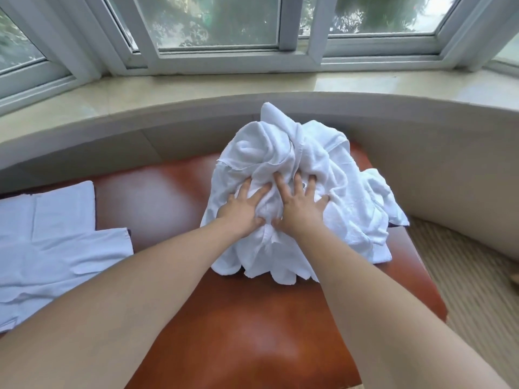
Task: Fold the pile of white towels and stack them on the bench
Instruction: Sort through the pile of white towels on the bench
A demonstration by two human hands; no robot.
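A crumpled pile of white towels (331, 175) sits on the far right part of the reddish-brown leather bench (252, 318). Both my hands lie side by side on the front of the pile. My left hand (243, 210) presses on it with fingers spread, the thumb sunk into a fold. My right hand (299, 209) lies flat with spread fingers, fingertips dug into the creases. To the left on the bench lie flat white towels (56, 242), laid out and overlapping.
A curved beige backrest (421, 141) runs behind the bench, with a stone window sill (196, 88) and white-framed windows (292, 32) beyond. Striped carpet (471, 290) shows to the right of the bench.
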